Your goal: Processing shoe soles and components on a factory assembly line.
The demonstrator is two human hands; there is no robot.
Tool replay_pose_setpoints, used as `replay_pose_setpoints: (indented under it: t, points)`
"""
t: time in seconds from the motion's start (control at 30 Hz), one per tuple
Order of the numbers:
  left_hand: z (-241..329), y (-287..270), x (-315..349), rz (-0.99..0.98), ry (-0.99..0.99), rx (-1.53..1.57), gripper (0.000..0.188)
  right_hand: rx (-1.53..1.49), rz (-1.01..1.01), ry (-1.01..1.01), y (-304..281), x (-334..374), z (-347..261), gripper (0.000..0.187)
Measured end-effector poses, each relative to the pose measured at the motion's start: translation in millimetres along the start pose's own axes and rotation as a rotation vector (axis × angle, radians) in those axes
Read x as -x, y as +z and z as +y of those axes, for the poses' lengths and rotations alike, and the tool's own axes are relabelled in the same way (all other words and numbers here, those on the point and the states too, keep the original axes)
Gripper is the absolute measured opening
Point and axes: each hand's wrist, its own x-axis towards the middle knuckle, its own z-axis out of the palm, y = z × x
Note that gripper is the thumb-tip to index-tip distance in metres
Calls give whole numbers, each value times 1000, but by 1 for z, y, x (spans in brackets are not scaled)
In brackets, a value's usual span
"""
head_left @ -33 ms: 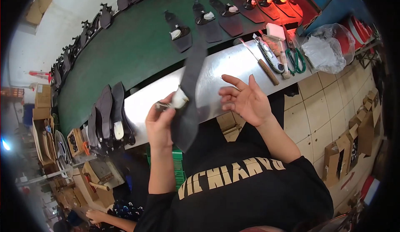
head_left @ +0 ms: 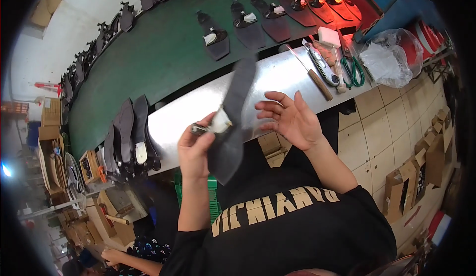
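My left hand (head_left: 194,153) is closed on a dark sandal (head_left: 228,154), gripping it at the side where a white piece (head_left: 220,122) and a small shiny part sit. The sandal's long flat sole is tilted over the near edge of the metal ledge (head_left: 171,122), one end pointing away from me. Its far tip is smeared by motion. To the right, my right hand (head_left: 298,123) is held up with fingers spread and holds nothing. It is apart from the sandal.
A green belt (head_left: 148,53) carries several black sandals (head_left: 214,43), some under red light. Tools lie at the right of the ledge: a wooden-handled pick (head_left: 320,84), a utility knife (head_left: 325,70), green-handled scissors (head_left: 353,72). Dark soles (head_left: 126,127) stand at left. Another person's hand (head_left: 113,256) shows lower left.
The sandal in my left hand has shifted slightly right and turned a little. My right hand has barely moved, its fingers a bit further left.
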Motion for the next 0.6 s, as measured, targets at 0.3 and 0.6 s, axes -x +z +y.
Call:
replay_pose_setpoints:
  t: [0.3, 0.6]
  points:
    - [-34, 21, 47, -233, -128, 48, 28, 104, -145, -153, 24, 3, 26, 60]
    - [-29, -2, 5, -23, 398, -699, 30, -144, -154, -64, 2, -7, 5, 64]
